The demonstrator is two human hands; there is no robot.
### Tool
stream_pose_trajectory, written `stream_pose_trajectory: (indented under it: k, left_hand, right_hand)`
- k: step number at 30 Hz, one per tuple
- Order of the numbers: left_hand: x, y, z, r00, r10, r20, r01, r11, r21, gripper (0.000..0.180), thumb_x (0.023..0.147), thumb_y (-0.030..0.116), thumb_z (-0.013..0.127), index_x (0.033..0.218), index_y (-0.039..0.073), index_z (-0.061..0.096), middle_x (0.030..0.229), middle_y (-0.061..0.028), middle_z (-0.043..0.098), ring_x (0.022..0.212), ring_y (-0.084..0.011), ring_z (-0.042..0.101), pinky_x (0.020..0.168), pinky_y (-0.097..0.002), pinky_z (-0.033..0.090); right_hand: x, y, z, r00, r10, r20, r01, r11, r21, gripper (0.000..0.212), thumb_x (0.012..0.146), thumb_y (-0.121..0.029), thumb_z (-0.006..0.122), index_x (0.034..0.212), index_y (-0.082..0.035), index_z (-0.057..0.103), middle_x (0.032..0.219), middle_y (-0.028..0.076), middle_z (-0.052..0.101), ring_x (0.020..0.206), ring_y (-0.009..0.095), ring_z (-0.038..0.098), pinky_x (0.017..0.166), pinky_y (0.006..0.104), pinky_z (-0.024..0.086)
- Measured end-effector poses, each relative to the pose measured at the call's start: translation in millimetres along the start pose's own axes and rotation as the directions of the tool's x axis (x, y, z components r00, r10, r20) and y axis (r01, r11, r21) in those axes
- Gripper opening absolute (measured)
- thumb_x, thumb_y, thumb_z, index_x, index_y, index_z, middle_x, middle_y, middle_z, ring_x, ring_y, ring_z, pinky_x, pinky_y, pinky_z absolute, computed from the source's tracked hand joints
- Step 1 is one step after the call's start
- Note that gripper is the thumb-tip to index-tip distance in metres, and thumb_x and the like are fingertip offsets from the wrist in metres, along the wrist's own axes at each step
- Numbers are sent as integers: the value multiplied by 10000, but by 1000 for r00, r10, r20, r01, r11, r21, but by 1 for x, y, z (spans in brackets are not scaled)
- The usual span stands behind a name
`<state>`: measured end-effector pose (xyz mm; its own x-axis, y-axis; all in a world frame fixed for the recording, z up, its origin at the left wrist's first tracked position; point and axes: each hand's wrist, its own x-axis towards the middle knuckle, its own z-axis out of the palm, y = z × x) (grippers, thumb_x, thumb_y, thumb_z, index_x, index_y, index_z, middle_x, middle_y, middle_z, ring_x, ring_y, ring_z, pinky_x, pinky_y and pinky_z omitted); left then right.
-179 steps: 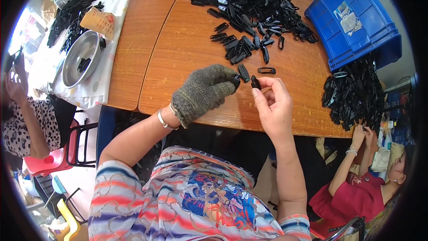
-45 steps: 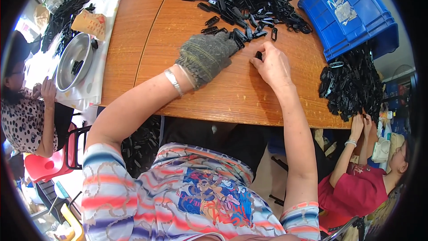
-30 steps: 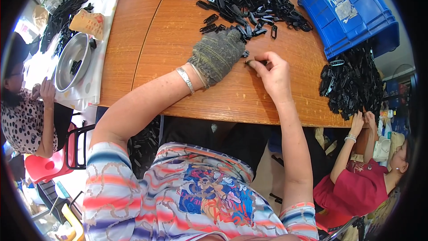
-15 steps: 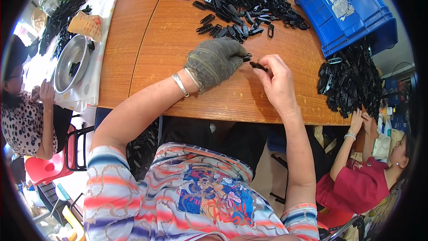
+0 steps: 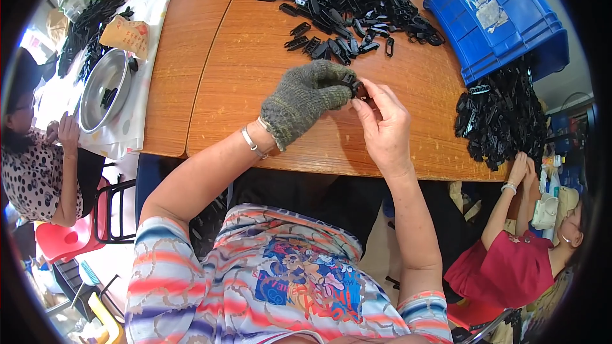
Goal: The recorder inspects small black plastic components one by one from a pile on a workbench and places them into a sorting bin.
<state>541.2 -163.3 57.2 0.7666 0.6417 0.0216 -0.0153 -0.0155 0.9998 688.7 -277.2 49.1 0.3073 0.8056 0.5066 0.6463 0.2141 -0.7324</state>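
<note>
above a wooden table (image 5: 255, 38), a worker's gloved left hand (image 5: 309, 99) and bare right hand (image 5: 387, 124) meet, fingertips pinched on small black plastic parts (image 5: 351, 82) between them; whether one or two cannot be told. a heap of similar pieces (image 5: 344, 0) lies beyond, a tilted blue crate (image 5: 529, 19) to the right.

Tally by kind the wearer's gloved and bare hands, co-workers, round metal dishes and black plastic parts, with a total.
Gloved left hand: 1
Bare right hand: 1
Co-workers: 2
Round metal dish: 1
Black plastic parts: too many to count
Total counted: 5
</note>
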Motion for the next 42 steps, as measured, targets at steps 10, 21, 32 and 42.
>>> stream_pose_trajectory:
  k: [10, 21, 32, 42]
  left_hand:
    - [-2, 1, -1, 1000, 12, -9, -13, 998, -68, 322, 949, 153, 688, 1240, 19, 664, 996, -47, 723, 786, -106, 677, 645, -232, 555]
    - [-12, -4, 6, 992, 129, -1, -129, 989, 68, 367, 950, 148, 686, 1304, 59, 647, 918, -26, 704, 718, -73, 612, 621, -228, 510]
    - [-62, -20, 5, 947, 322, -18, -287, 866, 410, 418, 755, 130, 751, 1148, 21, 660, 1119, -173, 646, 1028, -380, 638, 862, -485, 526]
    - [-149, 35, -114, 995, -92, -25, 85, 742, 664, 232, 875, 236, 719, 967, 23, 712, 890, -95, 658, 782, -237, 630, 687, -364, 507]
  right_hand:
    - [-5, -5, 4, 996, 18, -87, -14, 999, 40, 250, 884, 25, 730, 1123, 25, 660, 961, 86, 658, 794, 145, 671, 649, 250, 560]
    - [-11, 4, 11, 987, -81, -140, 76, 996, -43, 282, 793, 69, 770, 1048, 9, 666, 907, 106, 651, 740, 203, 675, 616, 301, 538]
    - [-47, -21, 49, 993, 113, 26, -116, 976, 182, 428, 804, -20, 718, 1198, -29, 554, 782, 96, 596, 641, 206, 615, 579, 332, 493]
    - [-32, -40, 41, 925, 29, 380, -100, 980, 169, 397, 834, -228, 824, 1135, -43, 642, 817, 95, 671, 642, 198, 666, 590, 319, 528]
